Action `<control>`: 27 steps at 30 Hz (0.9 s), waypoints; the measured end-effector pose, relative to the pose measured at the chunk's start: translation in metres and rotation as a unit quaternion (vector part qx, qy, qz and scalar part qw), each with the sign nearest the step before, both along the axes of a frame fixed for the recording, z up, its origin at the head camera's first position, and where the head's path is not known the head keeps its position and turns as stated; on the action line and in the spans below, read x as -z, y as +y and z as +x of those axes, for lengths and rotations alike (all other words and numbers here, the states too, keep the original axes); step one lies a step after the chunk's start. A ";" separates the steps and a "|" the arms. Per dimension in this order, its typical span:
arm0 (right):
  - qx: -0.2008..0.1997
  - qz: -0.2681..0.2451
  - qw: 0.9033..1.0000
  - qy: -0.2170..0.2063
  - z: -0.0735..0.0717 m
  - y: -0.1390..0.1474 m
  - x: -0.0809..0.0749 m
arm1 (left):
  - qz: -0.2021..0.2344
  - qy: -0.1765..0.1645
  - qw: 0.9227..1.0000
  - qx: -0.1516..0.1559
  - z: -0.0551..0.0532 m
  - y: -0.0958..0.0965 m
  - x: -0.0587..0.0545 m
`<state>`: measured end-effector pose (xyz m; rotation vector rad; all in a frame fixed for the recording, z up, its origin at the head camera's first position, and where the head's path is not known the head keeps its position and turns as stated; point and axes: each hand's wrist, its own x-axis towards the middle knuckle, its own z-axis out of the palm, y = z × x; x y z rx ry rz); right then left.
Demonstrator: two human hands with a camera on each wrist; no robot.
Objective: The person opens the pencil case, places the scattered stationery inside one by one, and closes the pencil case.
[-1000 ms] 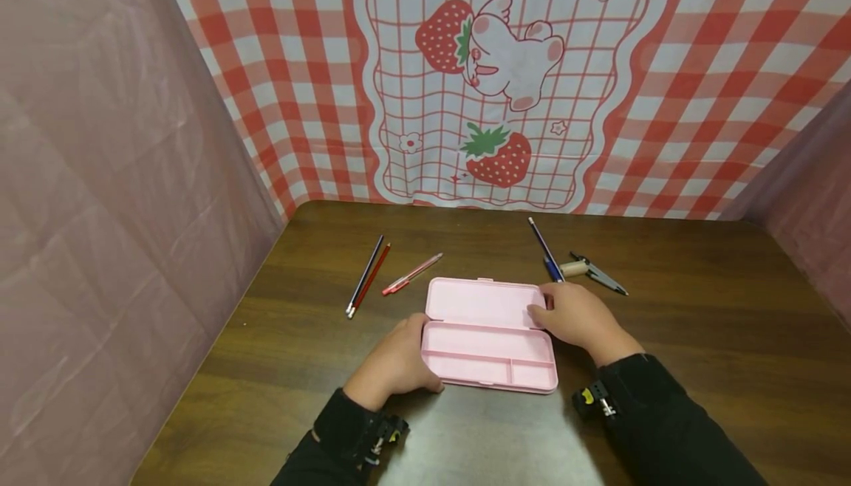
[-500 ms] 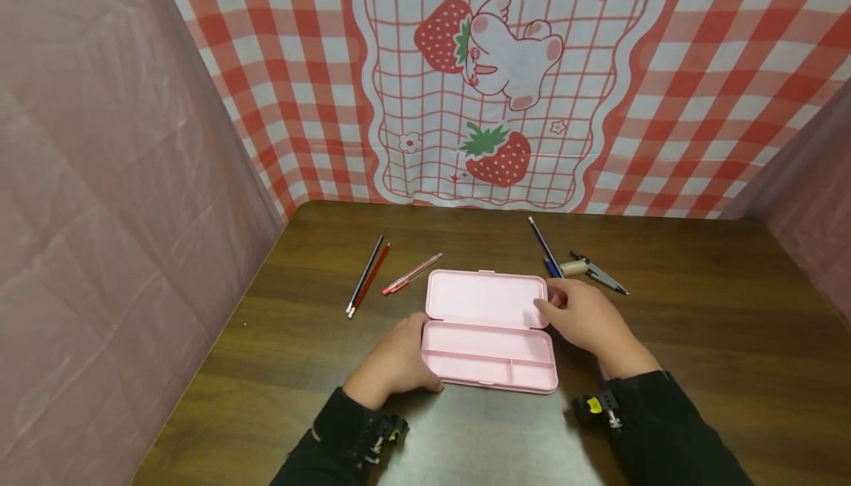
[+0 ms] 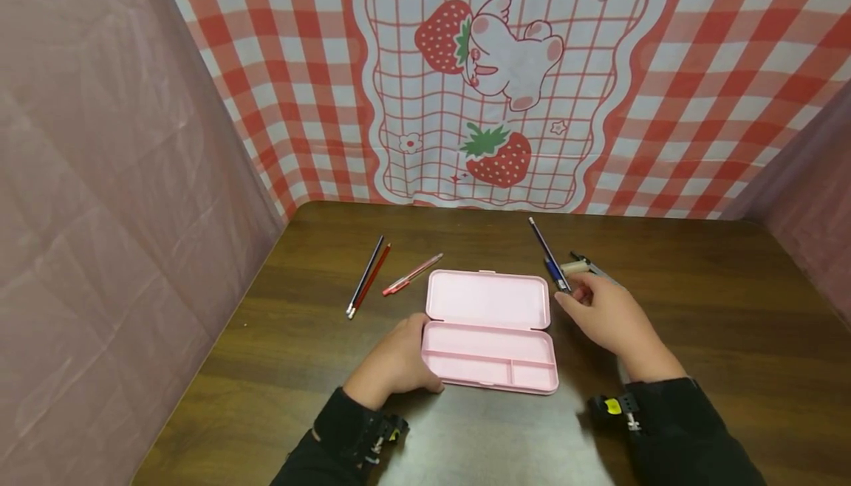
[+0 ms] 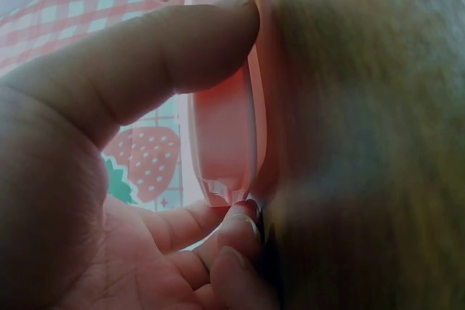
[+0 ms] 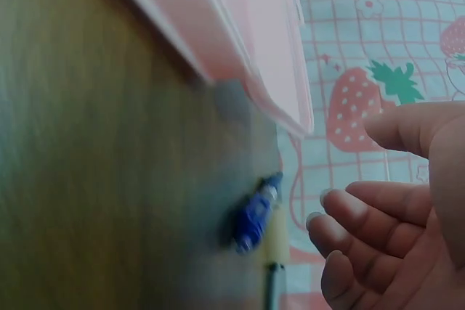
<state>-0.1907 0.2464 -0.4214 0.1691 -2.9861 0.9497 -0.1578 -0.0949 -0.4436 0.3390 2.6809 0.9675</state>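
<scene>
An open pink pencil case (image 3: 488, 300) lies on the table, its lid folded back and its divided tray (image 3: 465, 338) bare. My left hand (image 3: 395, 364) holds the case's left end; in the left wrist view the thumb (image 4: 211, 41) lies along the front side and the fingertips are at the far corner. My right hand (image 3: 608, 316) is apart from the lid, to its right, with relaxed fingers and nothing held. Just beyond its fingertips are a blue pen (image 3: 553, 270), a dark pencil (image 3: 541, 238) and a beige cylinder (image 3: 575, 267). The right hand partly hides a grey compass (image 3: 600, 270).
Left of the case lie a red-and-clear pen (image 3: 414, 274), a red pencil (image 3: 372, 279) and a dark pencil (image 3: 364, 276) side by side. A red-checked cloth (image 3: 312, 102) hangs along the table's back edge. Pink curtains (image 3: 133, 176) stand at both sides.
The lid has tilted further back. My right hand has let go of it and moved right, towards the blue pen and compass. My left hand has stayed on the case.
</scene>
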 end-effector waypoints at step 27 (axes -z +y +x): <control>-0.118 0.302 0.945 -0.033 -0.077 0.071 -0.031 | 0.006 -0.017 1.000 -0.002 0.001 0.001 -0.003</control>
